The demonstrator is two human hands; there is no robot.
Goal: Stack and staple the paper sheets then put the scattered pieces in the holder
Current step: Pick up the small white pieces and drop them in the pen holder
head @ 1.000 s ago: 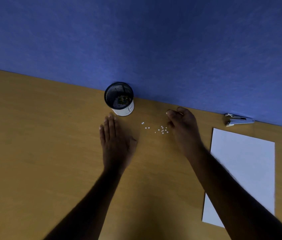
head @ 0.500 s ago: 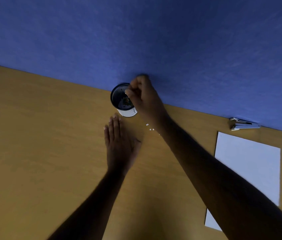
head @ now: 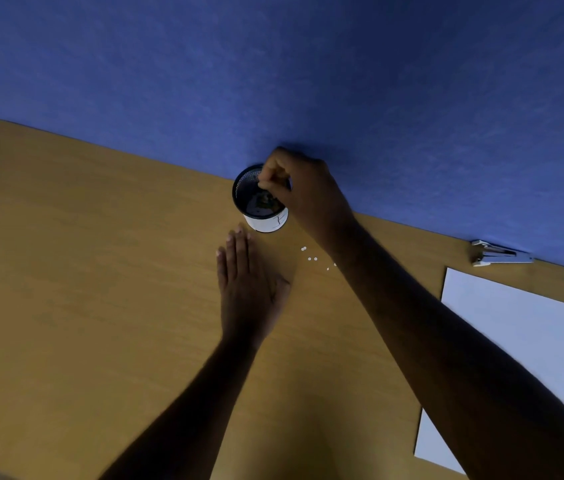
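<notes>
A black mesh holder point(head: 246, 188) with a white label on its side stands on the wooden desk by the blue wall. My right hand point(head: 303, 188) hovers over its mouth, fingertips pinched together; I cannot see what lies between them. Small white round pieces point(head: 311, 258) lie scattered on the desk just right of the holder, partly hidden under my right forearm. My left hand point(head: 247, 285) rests flat on the desk, fingers together, just in front of the holder. The white paper stack point(head: 512, 323) lies at the right, with the stapler point(head: 500, 257) beyond it at the wall.
The wooden desk point(head: 83, 289) stretches wide to the left and front. A blue wall point(head: 308, 81) closes off the far edge. Small dark items sit at the bottom of the holder.
My right hand left the scattered pieces and rose up-left over the holder's mouth, fingers pinched. Fewer pieces show on the desk. My left hand stayed flat.
</notes>
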